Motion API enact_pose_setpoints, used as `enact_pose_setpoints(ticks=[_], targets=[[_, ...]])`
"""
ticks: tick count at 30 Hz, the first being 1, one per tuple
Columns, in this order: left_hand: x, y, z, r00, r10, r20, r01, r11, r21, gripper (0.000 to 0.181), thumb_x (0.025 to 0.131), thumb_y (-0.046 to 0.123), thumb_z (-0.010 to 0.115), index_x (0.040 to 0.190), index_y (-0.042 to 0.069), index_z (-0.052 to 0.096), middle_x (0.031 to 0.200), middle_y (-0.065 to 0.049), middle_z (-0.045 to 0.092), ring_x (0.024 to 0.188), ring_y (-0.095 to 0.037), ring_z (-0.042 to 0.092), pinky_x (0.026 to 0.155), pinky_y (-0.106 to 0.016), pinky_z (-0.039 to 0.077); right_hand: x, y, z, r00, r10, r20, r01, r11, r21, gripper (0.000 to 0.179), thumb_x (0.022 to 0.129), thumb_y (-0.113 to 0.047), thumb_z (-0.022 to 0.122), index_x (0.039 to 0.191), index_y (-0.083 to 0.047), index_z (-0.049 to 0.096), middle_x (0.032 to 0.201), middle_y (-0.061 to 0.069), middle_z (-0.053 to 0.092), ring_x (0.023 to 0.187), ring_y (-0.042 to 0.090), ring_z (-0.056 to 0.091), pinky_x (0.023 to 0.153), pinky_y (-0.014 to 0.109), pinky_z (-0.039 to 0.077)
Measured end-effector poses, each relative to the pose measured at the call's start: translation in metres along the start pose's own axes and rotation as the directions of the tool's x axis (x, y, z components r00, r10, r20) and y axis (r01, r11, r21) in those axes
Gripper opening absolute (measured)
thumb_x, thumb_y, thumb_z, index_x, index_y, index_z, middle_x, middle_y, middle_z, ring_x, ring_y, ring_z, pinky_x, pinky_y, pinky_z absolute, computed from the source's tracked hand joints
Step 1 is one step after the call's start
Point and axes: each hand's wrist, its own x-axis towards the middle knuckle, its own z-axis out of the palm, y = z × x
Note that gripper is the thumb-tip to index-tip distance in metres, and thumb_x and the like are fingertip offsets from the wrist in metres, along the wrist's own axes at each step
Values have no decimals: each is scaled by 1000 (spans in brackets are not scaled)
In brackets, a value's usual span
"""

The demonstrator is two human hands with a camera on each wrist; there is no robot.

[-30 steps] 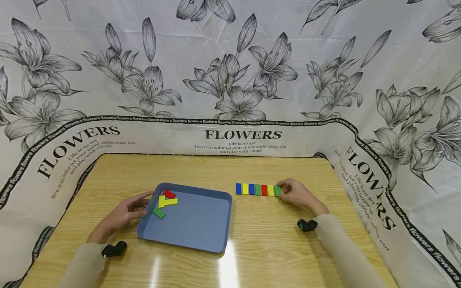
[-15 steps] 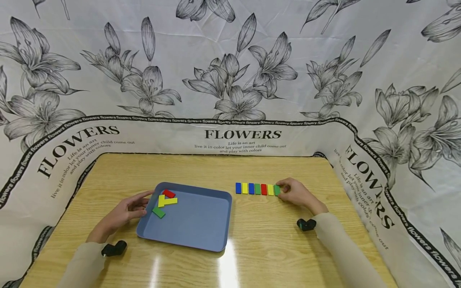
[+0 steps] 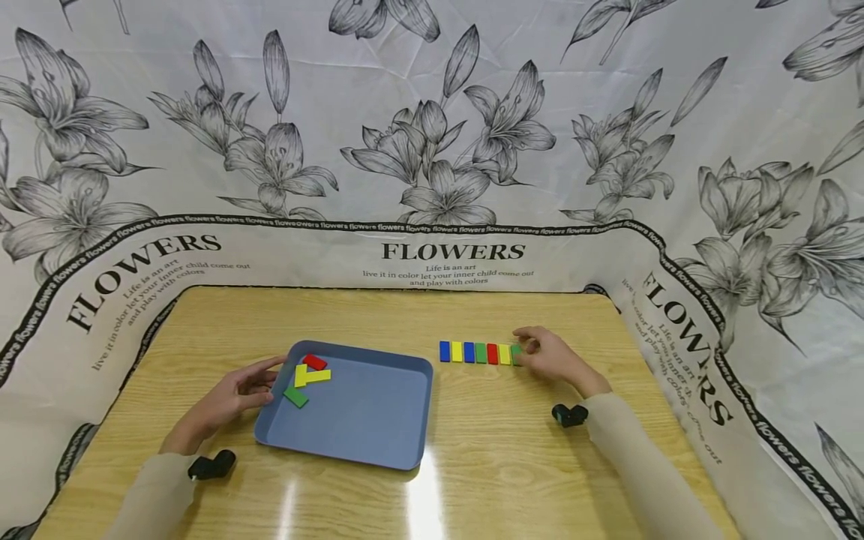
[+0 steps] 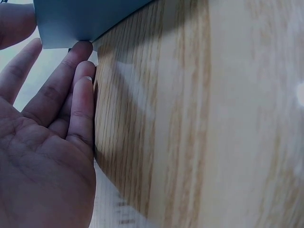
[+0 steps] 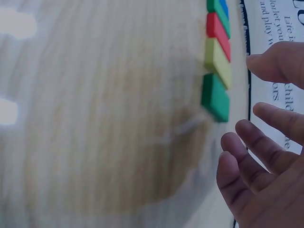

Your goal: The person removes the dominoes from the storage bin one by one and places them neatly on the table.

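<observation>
My left hand (image 3: 229, 390) rests at the left side of a blue-grey tray (image 3: 364, 412), its fingers extended. In the left wrist view those fingertips touch the tray's outer wall (image 4: 90, 21) low down. Flat rectangular blocks stand in a straight row to the right of the tray, running from a blue block (image 3: 445, 352) to a green block (image 5: 216, 98) at the right end. My right hand (image 3: 552, 355) hovers beside that green block, overlapping it in the head view. From the right wrist, thumb and fingers are spread, with nothing between them.
Inside the tray's left part lie a red block (image 3: 314, 362), two yellow blocks (image 3: 318, 376) that touch each other, and a green block (image 3: 296, 397). A white curtain (image 3: 304, 255) with printed flowers surrounds the wooden table (image 3: 513, 457).
My right hand has let go of the green block at the row's right end, and its fingers have spread and lifted. My left hand stays at the tray.
</observation>
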Motion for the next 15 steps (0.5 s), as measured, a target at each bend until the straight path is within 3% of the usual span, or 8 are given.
enact_pose_setpoints(ticks=[5,11,15], targets=[[0,-1,0,1000,11,-4,-11,1000,8,64,100,14,66,158,4,40,142,-31,55,115,1,58,90,-22,53,12,-29,5,996,-85,31,85,996,-1,62,96,-22,69,148,4,49,139,28,55,118,42,59,96,57,52],[1,-2,0,1000,14,-5,-14,1000,4,64,100,14,67,157,5,41,143,-30,55,115,0,58,90,-22,54,28,-76,21,976,-184,119,186,983,-6,66,96,-21,70,152,2,45,144,27,52,126,44,55,100,55,52],[1,0,0,1000,16,1,-16,1000,-11,63,101,14,66,157,3,40,144,-32,54,115,2,58,90,-22,54,39,-110,34,949,-254,185,260,966,-10,67,96,-20,71,154,-1,44,148,23,50,130,42,54,102,54,51]])
